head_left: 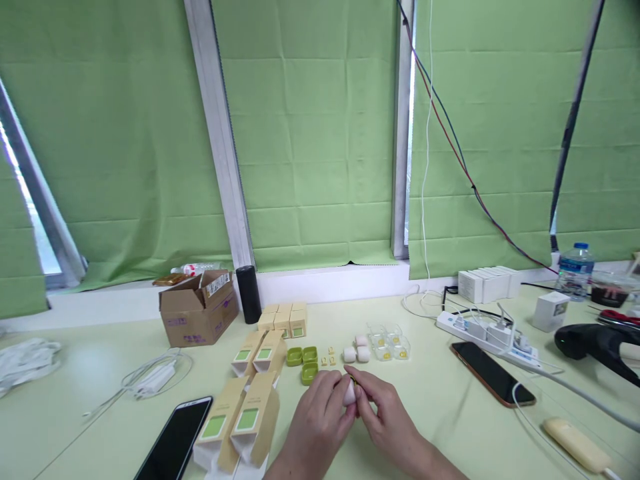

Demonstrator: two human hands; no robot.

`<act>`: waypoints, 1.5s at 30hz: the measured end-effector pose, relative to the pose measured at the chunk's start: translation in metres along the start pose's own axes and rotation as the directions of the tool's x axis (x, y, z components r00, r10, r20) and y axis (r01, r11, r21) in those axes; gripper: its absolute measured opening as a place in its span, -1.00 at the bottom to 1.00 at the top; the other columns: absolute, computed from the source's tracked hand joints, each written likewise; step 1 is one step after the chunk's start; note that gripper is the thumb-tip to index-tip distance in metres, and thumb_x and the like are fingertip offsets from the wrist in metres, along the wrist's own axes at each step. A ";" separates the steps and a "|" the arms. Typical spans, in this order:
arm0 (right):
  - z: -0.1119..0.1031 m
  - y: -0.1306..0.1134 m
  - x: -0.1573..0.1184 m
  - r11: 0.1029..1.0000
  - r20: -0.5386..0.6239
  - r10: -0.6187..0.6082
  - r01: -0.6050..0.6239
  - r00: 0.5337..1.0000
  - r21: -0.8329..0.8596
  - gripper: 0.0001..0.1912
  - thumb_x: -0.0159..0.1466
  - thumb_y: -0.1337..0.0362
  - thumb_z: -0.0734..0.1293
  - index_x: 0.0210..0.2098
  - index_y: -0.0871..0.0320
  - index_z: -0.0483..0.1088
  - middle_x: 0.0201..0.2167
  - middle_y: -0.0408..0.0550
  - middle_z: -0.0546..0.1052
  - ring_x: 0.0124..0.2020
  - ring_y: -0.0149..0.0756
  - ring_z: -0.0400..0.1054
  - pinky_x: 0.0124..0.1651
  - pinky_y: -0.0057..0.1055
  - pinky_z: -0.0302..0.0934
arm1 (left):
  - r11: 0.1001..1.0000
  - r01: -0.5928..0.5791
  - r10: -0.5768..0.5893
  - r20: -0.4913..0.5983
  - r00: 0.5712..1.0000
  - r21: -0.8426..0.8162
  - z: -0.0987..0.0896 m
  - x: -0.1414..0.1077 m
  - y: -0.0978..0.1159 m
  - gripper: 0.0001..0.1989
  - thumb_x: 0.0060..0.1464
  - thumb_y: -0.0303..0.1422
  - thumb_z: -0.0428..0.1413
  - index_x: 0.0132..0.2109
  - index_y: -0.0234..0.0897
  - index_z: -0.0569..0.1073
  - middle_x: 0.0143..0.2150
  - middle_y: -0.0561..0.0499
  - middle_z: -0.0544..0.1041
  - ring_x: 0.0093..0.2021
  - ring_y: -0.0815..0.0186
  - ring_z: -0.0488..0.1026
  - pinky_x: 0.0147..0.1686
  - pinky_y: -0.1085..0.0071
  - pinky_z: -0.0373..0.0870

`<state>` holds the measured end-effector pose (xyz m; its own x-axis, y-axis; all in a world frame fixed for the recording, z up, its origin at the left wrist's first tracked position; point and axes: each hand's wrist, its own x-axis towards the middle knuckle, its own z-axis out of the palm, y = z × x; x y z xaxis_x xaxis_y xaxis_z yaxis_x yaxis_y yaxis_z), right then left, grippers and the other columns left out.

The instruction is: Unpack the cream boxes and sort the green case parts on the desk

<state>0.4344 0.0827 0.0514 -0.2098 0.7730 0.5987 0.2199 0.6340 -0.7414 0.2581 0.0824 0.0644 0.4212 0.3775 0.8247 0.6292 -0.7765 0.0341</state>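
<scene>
My left hand [320, 417] is closed round a small white rounded piece [349, 395], low in the middle of the view. Against the same piece, the thumb and fingers of my right hand [383, 410] are pinched; a sliver of yellow-green shows at its top, mostly hidden by fingertips. Just beyond my hands stand several similar white rounded blocks [356, 349]. Left of them lie several tiny yellow pieces [331, 351] and three small olive-green square cases [309, 373]. Clear plastic cups [389, 343] with yellow spots inside sit to the right of the white blocks.
Open beige cartons [255, 420] with green squares stand left of my hands, with closed beige boxes [299, 321] behind. A black phone [175, 440] lies left, another phone [493, 373] right, near a power strip [487, 340]. A cardboard box [199, 310] and black cylinder [249, 295] stand at the back.
</scene>
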 end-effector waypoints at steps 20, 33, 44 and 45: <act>0.003 -0.004 0.008 0.973 0.078 0.153 -0.164 0.985 0.160 -0.46 0.51 -0.06 0.13 0.21 0.08 0.52 -0.28 0.03 0.65 -0.41 -0.18 0.49 -0.05 -0.14 0.47 | 0.994 -0.041 0.046 -0.042 0.998 0.105 0.002 0.010 0.003 -0.82 0.20 -0.51 0.16 -0.06 -0.21 0.43 -0.28 -0.12 0.53 -0.28 0.16 0.48 -0.29 0.26 0.54; -0.008 0.006 0.004 0.940 0.164 0.151 -0.193 0.975 0.281 -0.47 0.35 0.17 0.41 0.29 0.04 0.41 0.13 0.09 0.52 -0.15 -0.19 0.48 -0.01 -0.21 0.43 | 0.989 0.137 -0.140 -0.052 0.989 -0.064 0.004 -0.011 -0.014 -0.71 0.28 -0.44 0.15 0.12 -0.16 0.43 -0.04 -0.15 0.57 -0.03 0.14 0.58 -0.04 0.19 0.63; -0.015 0.001 0.007 0.997 0.064 0.056 -0.059 0.996 0.045 -0.57 0.32 0.37 0.37 0.17 -0.01 0.44 0.04 0.00 0.55 -0.22 -0.24 0.41 -0.05 -0.28 0.38 | 0.946 0.267 -0.245 0.132 0.960 -0.183 0.000 -0.013 -0.012 -0.61 0.35 -0.38 0.09 0.28 -0.09 0.39 0.14 -0.16 0.52 0.16 0.09 0.52 0.13 0.15 0.54; -0.015 0.001 0.007 0.997 0.057 0.064 -0.066 0.996 0.038 -0.57 0.32 0.35 0.38 0.17 -0.02 0.45 0.03 -0.02 0.56 -0.23 -0.24 0.41 -0.07 -0.29 0.37 | 0.944 0.274 -0.252 0.134 0.958 -0.186 0.000 -0.012 -0.012 -0.62 0.35 -0.39 0.08 0.27 -0.10 0.40 0.14 -0.16 0.52 0.17 0.09 0.52 0.14 0.15 0.53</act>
<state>0.4477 0.0890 0.0601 -0.2492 0.8091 0.5322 0.1967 0.5804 -0.7902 0.2451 0.0870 0.0538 0.3328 0.6249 0.7062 0.5875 -0.7232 0.3631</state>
